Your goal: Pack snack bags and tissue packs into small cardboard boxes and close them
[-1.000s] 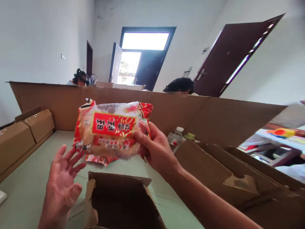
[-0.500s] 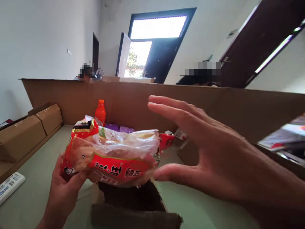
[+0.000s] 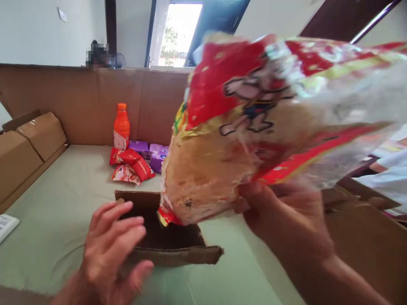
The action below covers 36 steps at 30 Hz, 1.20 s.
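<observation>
My right hand grips a large red and clear snack bag from below and holds it up close to the camera, where it fills the upper right of the view. My left hand is free, its fingers spread and slightly curled, hovering over the near left corner of a small open cardboard box. The box stands on a pale green table. The bag's lower end hangs just above the box's opening.
At the back of the table stand an orange bottle, red snack packets and purple packs. A tall cardboard wall runs behind them. Closed cartons line the left edge. Another person's head shows beyond the wall.
The snack bag passed from my left hand to my right hand and rose close to the camera. My left hand let go and dropped to the small box. The view tilted down.
</observation>
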Each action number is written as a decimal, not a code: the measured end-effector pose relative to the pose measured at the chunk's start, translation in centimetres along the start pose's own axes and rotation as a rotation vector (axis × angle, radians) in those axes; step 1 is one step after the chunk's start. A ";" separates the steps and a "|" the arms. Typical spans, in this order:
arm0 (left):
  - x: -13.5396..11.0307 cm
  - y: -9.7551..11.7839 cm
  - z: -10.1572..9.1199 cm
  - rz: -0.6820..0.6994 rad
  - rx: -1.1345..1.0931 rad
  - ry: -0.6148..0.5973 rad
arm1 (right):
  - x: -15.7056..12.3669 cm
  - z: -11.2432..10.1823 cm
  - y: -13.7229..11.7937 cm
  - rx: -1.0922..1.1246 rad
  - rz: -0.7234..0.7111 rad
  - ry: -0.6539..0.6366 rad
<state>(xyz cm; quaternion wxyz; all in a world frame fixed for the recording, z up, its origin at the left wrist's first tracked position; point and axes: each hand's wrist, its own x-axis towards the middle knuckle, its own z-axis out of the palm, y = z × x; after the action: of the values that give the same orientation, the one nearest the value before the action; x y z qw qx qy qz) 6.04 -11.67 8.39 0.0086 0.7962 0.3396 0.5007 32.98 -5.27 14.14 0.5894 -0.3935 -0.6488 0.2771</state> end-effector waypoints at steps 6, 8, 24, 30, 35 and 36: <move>-0.1 0.2 0.5 -0.032 0.131 -0.168 | -2.1 2.7 2.1 -0.039 -0.016 -0.025; -0.2 -0.1 0.0 -0.033 0.146 -0.188 | -2.6 2.5 1.9 -0.234 -0.072 -0.063; -2.3 -1.5 -2.0 -0.021 0.053 -0.280 | -0.3 7.0 3.0 -0.945 -0.127 -1.300; -2.5 -1.7 -2.0 -0.003 0.026 -0.286 | 0.2 7.0 1.0 -0.984 -0.176 -1.310; -2.5 -2.0 -1.7 0.022 0.016 -0.253 | 0.6 7.1 0.9 -0.885 -0.054 -1.411; -2.7 -2.1 -1.7 0.025 0.031 -0.227 | 0.8 7.2 1.1 -0.837 -0.004 -1.456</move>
<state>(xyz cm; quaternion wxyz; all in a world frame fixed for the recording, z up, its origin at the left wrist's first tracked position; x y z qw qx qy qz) 2.84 -12.09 6.37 0.0284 0.8519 0.3345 0.4020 26.09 -3.27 12.53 -0.1706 -0.3014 -0.9171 0.1973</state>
